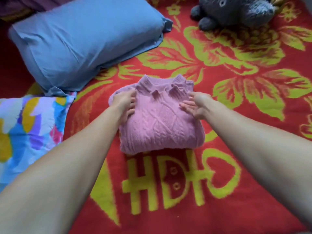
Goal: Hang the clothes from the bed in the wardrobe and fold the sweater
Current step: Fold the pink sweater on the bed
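Centrally, folded pink sweater lies on the bed blanket; left hand apparently presses flat, right hand spread. Uneven lifting could unfold it.

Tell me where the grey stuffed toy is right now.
In the head view, the grey stuffed toy lies at the top right on the red blanket, right of the blue pillow.
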The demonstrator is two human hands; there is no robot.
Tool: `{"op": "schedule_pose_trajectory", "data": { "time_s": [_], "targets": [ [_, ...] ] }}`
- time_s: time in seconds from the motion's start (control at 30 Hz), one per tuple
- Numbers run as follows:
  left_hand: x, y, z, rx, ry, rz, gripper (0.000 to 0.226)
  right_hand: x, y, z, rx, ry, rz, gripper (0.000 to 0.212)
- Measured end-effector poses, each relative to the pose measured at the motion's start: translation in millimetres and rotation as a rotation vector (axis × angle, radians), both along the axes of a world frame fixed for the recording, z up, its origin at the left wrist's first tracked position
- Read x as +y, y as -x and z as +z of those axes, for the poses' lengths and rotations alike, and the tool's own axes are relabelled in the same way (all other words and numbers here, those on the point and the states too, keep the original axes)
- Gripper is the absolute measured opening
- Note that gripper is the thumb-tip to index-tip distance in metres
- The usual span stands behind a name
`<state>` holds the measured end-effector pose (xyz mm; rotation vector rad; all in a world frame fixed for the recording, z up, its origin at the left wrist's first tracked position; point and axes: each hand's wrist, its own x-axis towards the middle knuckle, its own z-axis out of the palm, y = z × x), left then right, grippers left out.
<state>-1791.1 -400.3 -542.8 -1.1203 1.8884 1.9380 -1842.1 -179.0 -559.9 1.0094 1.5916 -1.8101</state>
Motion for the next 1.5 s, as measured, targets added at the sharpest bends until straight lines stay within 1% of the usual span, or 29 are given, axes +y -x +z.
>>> {"op": "schedule_pose_trajectory", "data": {
  "time_s": [0.03,0.07,0.1,0.13,0.17,0.2,0.23,0.27,0.3,0.37,0.4,0.47,0.53,0.63,0.73,0.8,0.87,0.97,1.0,1.03,1.1,1.13,1.17,1.2,1.23,1.3,1.37,1.43,1.5],
  "targets": [
    [-3,3,-12,0.043,0.115,-0.078,0.013,-3,5,-11,0.044,-0.098,0.061,0.012],
    [-9,1,-25,0.047,0.291,-0.192,0.027,-2,7,-22,0.118,-0.272,0.171,0.021],
    [-16,-5,-38,0.006,0.486,-0.307,0.047,0,6,-34,0.21,-0.519,0.335,0.035],
    [-22,-14,-50,-0.048,0.655,-0.363,0.063,3,3,-43,0.295,-0.741,0.502,0.051],
    [-26,-24,-59,-0.12,0.736,-0.363,0.075,6,-3,-52,0.352,-0.896,0.612,0.066],
    [-27,-33,-65,-0.175,0.741,-0.338,0.079,8,-8,-58,0.337,-0.944,0.649,0.075],
    [-27,-39,-71,-0.186,0.716,-0.313,0.071,9,-14,-64,0.286,-0.925,0.65,0.077],
    [-26,-43,-76,-0.149,0.713,-0.295,0.049,9,-20,-70,0.246,-0.891,0.652,0.07],
    [-24,-43,-80,-0.101,0.747,-0.29,0.03,9,-23,-76,0.256,-0.873,0.664,0.06],
    [-26,-32,-80,0.015,0.866,-0.273,0.03,8,-21,-81,0.376,-0.932,0.65,0.045],
    [-29,-23,-79,0.056,0.908,-0.255,0.026,8,-13,-80,0.43,-0.978,0.608,0.041],
    [-37,0,-79,0.128,0.977,-0.22,0.015,11,9,-75,0.503,-1.034,0.513,0.041],
    [-41,27,-88,0.152,1.032,-0.183,0.016,15,36,-78,0.53,-1.07,0.474,0.043],
    [-39,56,-112,0.127,1.12,-0.18,0.024,14,65,-99,0.579,-1.161,0.496,0.043],
    [-37,68,-148,0.118,1.275,-0.24,0.028,13,73,-135,0.567,-1.238,0.516,0.044],
    [-38,73,-172,0.111,1.34,-0.282,0.03,15,72,-161,0.552,-1.222,0.48,0.045],
    [-39,77,-182,0.103,1.349,-0.298,0.032,16,74,-176,0.573,-1.208,0.436,0.044],
    [-35,78,-170,0.062,1.328,-0.345,0.037,18,75,-174,0.553,-1.214,0.43,0.047],
    [-34,76,-160,0.08,1.329,-0.353,0.039,20,75,-172,0.533,-1.189,0.432,0.049],
    [-31,73,-147,0.137,1.345,-0.36,0.039,21,75,-168,0.512,-1.156,0.433,0.05],
    [-25,61,-124,0.364,1.378,-0.401,0.029,21,76,-162,0.455,-1.089,0.434,0.057],
    [-22,52,-118,0.465,1.333,-0.493,0.028,20,77,-159,0.415,-1.057,0.432,0.061],
    [-16,39,-116,0.497,1.242,-0.632,0.035,20,77,-157,0.367,-1.02,0.427,0.066],
    [-9,27,-116,0.447,1.139,-0.794,0.045,18,77,-154,0.319,-0.98,0.417,0.069],
    [-4,16,-122,0.35,1.08,-0.941,0.05,17,75,-153,0.271,-0.944,0.409,0.072],
    [-1,8,-134,0.226,1.133,-1.091,0.045,16,67,-151,0.212,-0.835,0.398,0.075],
    [0,16,-131,0.193,1.148,-1.137,0.04,20,56,-147,0.19,-0.61,0.307,0.074],
    [4,21,-119,0.141,1.083,-1.154,0.041,28,47,-138,0.142,-0.357,0.234,0.059],
    [9,10,-107,0.081,0.959,-1.049,0.049,37,39,-129,0.052,-0.194,0.281,0.047]
  ]
}}
